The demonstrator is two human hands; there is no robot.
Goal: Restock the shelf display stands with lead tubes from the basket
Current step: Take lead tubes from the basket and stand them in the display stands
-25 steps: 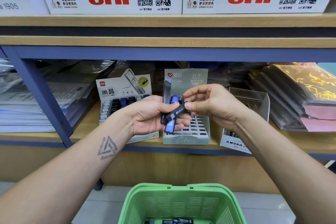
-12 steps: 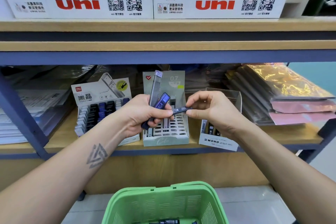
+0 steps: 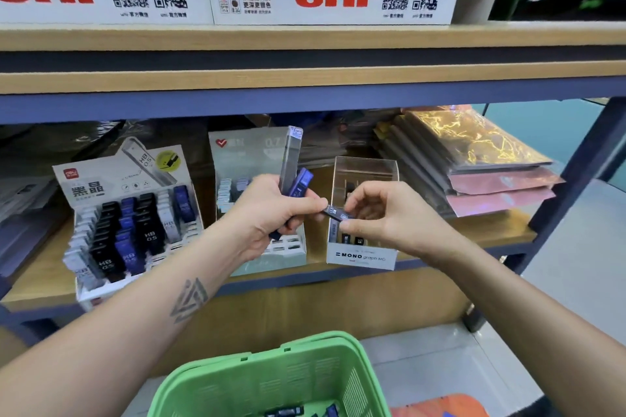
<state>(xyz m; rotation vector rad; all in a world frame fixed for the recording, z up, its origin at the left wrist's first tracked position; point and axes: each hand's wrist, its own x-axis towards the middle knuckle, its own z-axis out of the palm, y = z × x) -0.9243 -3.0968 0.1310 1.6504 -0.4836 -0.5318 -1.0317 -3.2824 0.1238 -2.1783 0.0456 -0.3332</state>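
Nearest, the green slotted plastic basket (image 3: 271, 379) sits low, a few dark lead tubes (image 3: 284, 411) on its bottom. Above it both forearms reach forward. The left hand (image 3: 267, 217) curls its grip round a tall grey lead tube (image 3: 290, 156) and a blue lead tube (image 3: 299, 183), both upright. The right hand (image 3: 379, 217) pinches a small black lead tube (image 3: 335, 213) lying level between the hands. Behind them on the wooden shelf (image 3: 487, 230) stand the clear MONO display box (image 3: 364, 213), the pale green 0.7 display stand (image 3: 257, 206), partly hidden by the left hand, and the white HB 0.5 display stand (image 3: 132, 223); glossy folders (image 3: 474, 159) are stacked at right
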